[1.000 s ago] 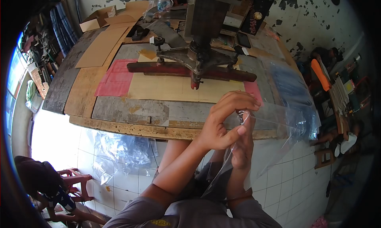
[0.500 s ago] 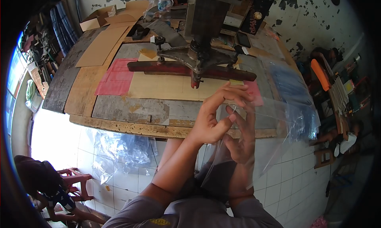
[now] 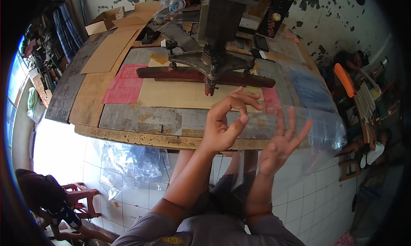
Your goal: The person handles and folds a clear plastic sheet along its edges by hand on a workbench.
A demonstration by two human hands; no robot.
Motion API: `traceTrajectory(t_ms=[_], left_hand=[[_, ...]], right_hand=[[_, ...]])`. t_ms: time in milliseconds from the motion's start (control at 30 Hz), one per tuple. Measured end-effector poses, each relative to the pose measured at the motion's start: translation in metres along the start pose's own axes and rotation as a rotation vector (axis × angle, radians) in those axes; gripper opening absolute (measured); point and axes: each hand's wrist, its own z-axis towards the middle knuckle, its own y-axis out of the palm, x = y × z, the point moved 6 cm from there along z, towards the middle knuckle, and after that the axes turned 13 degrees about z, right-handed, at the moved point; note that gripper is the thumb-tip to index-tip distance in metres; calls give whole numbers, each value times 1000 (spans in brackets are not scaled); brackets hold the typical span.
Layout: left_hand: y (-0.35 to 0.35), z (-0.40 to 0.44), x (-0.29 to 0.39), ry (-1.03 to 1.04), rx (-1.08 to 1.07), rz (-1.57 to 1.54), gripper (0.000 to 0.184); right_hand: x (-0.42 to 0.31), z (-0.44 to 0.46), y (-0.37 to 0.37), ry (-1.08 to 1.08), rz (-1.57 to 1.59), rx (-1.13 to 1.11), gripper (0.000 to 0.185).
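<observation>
My left hand (image 3: 227,120) is raised over the table's front edge, fingers bent, with a gap between thumb and fingertips and nothing visible in it. To its right, my right hand (image 3: 280,145) has three fingers spread, while its thumb and index finger come together on a clear plastic sheet (image 3: 295,164). The transparent sheet hangs around that hand, and its edges are hard to make out. Beyond my hands, a press with a red-brown bar (image 3: 180,73) stands over a pale yellow sheet (image 3: 171,96) flanked by pink pieces (image 3: 123,84).
A stack of clear plastic (image 3: 319,96) lies at the table's right side. Cardboard (image 3: 107,53) covers part of the left. Crumpled plastic (image 3: 128,162) is below the front edge. A water bottle (image 3: 175,4) stands at the back. Other people are at both sides.
My right hand has moved right, away from my left hand, and its fingers have spread. The clear plastic has shifted with it. My left hand has moved slightly left.
</observation>
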Motion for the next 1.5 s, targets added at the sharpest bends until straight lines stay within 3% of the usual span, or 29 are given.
traceTrajectory(t_ms=[33,200,300,400,500,567,600,700,800,833,867,933,1000,1167,1200,1300,1400,1500], left_hand=[[0,1,-1,-7,-43,4,16],[0,0,-4,-178,-263,-22,22],[-7,1,14,-300,-391,164,23],[-6,-3,28,-189,-445,313,32],[-3,-14,28,-466,-702,297,49],[-3,-19,23,-541,-737,411,57],[-3,-21,20,-579,-753,469,62],[-2,-12,33,-575,-673,417,65],[10,1,59,-158,-475,286,83],[18,-2,62,-141,-498,228,88],[26,-6,67,-122,-519,169,93],[42,-12,69,-95,-621,99,106],[54,-15,66,-119,-638,42,103],[72,-25,37,-258,-670,-181,99],[73,-25,34,-264,-682,-191,98],[71,-25,31,-204,-690,-173,98],[62,-20,36,-84,-645,-87,101],[53,-14,50,-77,-577,-175,103]], right_hand=[[-3,2,-4,-15,13,65,89],[0,-4,-28,44,-52,-129,81],[-5,-12,-37,95,-70,-223,80],[-19,-10,-32,56,-108,-131,79],[-35,-9,-41,47,-142,27,73],[-40,-15,-60,101,-254,97,70],[-45,-10,-58,3,-326,-19,57],[-54,-13,-40,-58,-538,-213,52],[-60,-17,-24,53,-620,-368,53],[-61,-17,-20,66,-661,-431,54],[-61,-20,-23,85,-648,-404,46],[-66,-15,-24,-78,-660,-389,46],[-70,-10,-25,-150,-620,-352,48],[-61,-1,-12,1,-139,-63,64],[-58,-6,-19,52,-67,-90,74],[-62,-2,-20,125,-373,-246,75],[-72,-11,-26,-141,-758,-512,55],[-75,-9,-27,-101,-798,-665,47]])
